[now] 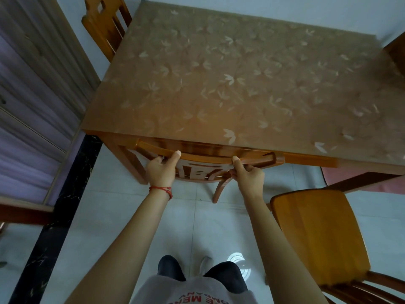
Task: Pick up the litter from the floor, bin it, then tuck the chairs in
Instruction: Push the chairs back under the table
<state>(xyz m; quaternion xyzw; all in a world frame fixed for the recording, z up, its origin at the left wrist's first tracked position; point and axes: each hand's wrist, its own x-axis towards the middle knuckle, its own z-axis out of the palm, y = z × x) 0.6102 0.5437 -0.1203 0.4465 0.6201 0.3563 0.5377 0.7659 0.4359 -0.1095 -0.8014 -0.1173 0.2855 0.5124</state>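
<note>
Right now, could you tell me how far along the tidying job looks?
No litter shows on the visible floor, so that part looks done, though no bin is in view. In hand: the left hand and right hand both grip the top rail of the near chair, its back close against the table edge. Left: the chair at the right stands pulled out, its seat clear of the table.

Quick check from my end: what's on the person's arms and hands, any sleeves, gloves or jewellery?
Both forearms are bare, with no sleeves showing and no gloves. The left hand has a thin red string bracelet on its wrist. The right hand and its wrist show nothing worn.
</note>
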